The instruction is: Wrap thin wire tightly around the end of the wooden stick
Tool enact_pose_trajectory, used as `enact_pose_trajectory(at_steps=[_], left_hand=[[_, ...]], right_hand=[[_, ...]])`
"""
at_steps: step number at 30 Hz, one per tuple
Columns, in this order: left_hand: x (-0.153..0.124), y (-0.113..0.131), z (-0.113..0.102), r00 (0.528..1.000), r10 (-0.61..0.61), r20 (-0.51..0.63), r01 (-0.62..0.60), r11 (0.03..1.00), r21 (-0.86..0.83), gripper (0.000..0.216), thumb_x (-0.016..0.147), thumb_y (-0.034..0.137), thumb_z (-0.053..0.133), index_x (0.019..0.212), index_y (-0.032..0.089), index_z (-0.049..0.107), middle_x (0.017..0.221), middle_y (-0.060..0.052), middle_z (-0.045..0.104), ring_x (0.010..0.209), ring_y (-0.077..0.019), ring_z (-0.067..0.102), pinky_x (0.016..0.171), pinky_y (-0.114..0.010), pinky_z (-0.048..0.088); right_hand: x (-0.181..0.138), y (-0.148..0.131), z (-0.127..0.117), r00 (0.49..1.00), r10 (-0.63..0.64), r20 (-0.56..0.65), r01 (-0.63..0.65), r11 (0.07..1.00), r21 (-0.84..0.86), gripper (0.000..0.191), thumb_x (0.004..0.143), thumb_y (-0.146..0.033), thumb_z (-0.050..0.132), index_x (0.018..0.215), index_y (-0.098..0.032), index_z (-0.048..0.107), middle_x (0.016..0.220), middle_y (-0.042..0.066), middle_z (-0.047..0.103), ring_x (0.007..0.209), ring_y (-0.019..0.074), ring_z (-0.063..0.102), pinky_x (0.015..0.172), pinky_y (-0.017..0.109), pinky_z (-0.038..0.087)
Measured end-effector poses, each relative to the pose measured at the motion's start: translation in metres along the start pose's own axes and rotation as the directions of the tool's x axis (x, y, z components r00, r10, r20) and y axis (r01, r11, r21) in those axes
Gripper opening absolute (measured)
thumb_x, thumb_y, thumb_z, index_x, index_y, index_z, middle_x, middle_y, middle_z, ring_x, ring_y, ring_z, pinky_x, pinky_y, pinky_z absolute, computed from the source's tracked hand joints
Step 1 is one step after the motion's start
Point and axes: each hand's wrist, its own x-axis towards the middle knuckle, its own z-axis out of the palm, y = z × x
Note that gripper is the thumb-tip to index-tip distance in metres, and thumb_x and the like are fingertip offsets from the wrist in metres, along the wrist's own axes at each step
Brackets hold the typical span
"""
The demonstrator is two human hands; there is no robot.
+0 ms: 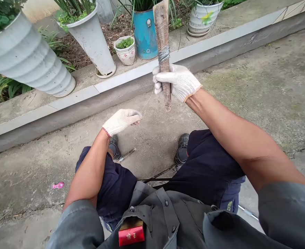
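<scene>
My right hand (177, 81), in a white knit glove, grips a flat wooden stick (161, 26) held upright in front of me. Thin wire (164, 54) is wound in many turns around the stick's middle, just above my fingers. My left hand (123, 121), gloved too, is lower and to the left, its thumb and fingers pinched on a loose strand of wire (148, 100). That strand runs up toward the stick in my right hand. Another short stick (128, 154) with wire on it lies on the ground beside my left shoe.
A low tiled ledge (126, 74) crosses ahead, bearing a ribbed white pot (35, 57), a tall white pot (94, 41), a small flowered pot (126, 55), a blue container (145, 34) and another white pot (204, 17). A pink object (58, 185) lies on the concrete at left.
</scene>
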Motion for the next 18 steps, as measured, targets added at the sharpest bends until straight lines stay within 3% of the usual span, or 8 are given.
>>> enact_pose_trajectory(at_steps=[7,10,14,18], left_hand=[[0.001,0.005,0.004,0.983,-0.081,-0.166,0.061,0.991,-0.122,0.024,0.094,0.036,0.067,0.094,0.014,0.077,0.091,-0.009,0.081,0.076,-0.0158,0.076,0.066,-0.023,0.06],[-0.001,0.007,0.004,0.97,-0.137,-0.199,0.093,0.972,-0.215,0.025,0.095,0.037,0.066,0.1,0.014,0.075,0.094,-0.011,0.08,0.074,-0.0181,0.077,0.06,-0.025,0.06],[-0.009,0.01,-0.002,0.94,-0.088,-0.328,0.039,0.988,-0.152,0.023,0.096,0.036,0.067,0.102,0.016,0.077,0.1,-0.01,0.081,0.084,-0.0176,0.076,0.072,-0.026,0.063],[-0.014,0.009,-0.009,0.901,-0.01,-0.433,-0.021,0.998,-0.066,0.02,0.095,0.036,0.069,0.093,0.018,0.075,0.092,-0.007,0.077,0.083,-0.0161,0.072,0.078,-0.027,0.061]], right_hand=[[0.008,0.008,-0.004,0.992,-0.021,-0.121,0.012,0.997,-0.079,0.035,0.078,-0.027,0.087,0.099,-0.024,0.06,0.076,0.001,0.063,0.074,0.0163,0.066,0.078,0.04,0.066],[0.008,0.009,-0.004,0.987,-0.01,-0.158,-0.01,0.991,-0.131,0.032,0.079,-0.025,0.086,0.098,-0.024,0.06,0.076,0.002,0.063,0.074,0.0161,0.065,0.076,0.038,0.066],[0.008,0.012,-0.004,0.986,-0.002,-0.168,-0.024,0.988,-0.153,0.033,0.079,-0.025,0.087,0.098,-0.023,0.06,0.075,0.002,0.062,0.074,0.0164,0.066,0.074,0.037,0.066],[0.01,0.017,-0.003,0.984,0.024,-0.176,-0.051,0.988,-0.149,0.036,0.079,-0.027,0.088,0.103,-0.023,0.061,0.073,0.002,0.061,0.071,0.0162,0.065,0.072,0.038,0.068]])
